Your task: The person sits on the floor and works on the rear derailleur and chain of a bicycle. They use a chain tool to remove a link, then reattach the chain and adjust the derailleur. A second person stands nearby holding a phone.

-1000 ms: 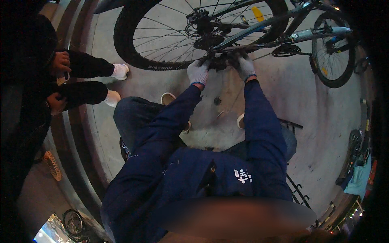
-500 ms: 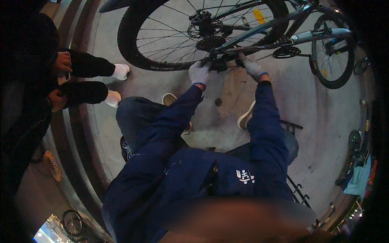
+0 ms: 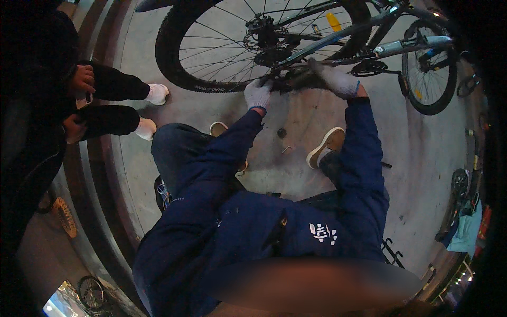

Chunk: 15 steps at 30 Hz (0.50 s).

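A bicycle lies across the top of the view, its rear wheel (image 3: 163, 50) on the left and its dark blue-grey frame (image 3: 330, 39) running right. My left hand (image 3: 257, 95), in a pale work glove with dark fingertips, is closed at the rear derailleur (image 3: 282, 84), below the sprockets (image 3: 272, 56). My right hand (image 3: 340, 82), gloved alike, reaches along the lower side of the frame near the chain. Its fingers are smeared and partly lost against the dark parts, so their grip is unclear. The pedal (image 3: 369, 68) is just right of it.
A person in dark clothes and white shoes (image 3: 157, 94) stands at left by the dark step edges (image 3: 100, 174), holding a phone (image 3: 83, 100). A small bent object (image 3: 287, 149) lies on the floor between my shoes. Another wheel (image 3: 430, 68) stands at right.
My right hand has swung its wrist outward to the right, and its fingers have moved up against the frame. My left hand stays at the derailleur, nearly unmoved. My right shoe shows more.
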Each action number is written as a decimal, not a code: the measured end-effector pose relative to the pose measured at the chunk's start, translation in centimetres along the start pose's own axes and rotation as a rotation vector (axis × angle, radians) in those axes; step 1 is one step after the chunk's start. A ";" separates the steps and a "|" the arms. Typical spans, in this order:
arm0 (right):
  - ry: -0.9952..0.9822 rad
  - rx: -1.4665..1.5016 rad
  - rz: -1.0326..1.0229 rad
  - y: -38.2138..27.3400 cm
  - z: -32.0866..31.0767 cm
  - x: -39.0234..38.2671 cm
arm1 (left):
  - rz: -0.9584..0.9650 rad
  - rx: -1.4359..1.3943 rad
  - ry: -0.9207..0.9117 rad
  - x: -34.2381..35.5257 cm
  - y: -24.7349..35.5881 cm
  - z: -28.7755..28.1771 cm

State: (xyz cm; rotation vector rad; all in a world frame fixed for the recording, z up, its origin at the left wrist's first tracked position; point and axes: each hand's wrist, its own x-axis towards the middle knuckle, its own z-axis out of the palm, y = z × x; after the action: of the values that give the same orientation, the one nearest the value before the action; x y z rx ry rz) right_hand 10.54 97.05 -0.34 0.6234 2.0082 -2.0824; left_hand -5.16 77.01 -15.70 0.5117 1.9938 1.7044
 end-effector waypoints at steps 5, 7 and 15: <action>-0.139 -0.809 0.183 1.0 1.5 -3.7 | -0.024 -0.031 -0.037 -0.1 0.0 0.1; -0.137 -0.659 0.220 1.9 1.9 -4.2 | 0.001 -0.009 -0.010 -0.1 -0.1 0.2; -0.126 -0.381 0.325 0.4 2.9 -5.7 | 0.028 -0.045 0.012 0.6 -2.4 0.6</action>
State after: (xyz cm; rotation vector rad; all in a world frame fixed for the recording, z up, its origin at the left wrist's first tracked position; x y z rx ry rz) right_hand 15.26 93.26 1.67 0.6716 1.9985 -1.4689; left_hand -5.26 77.46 -18.18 0.5178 1.9605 1.7692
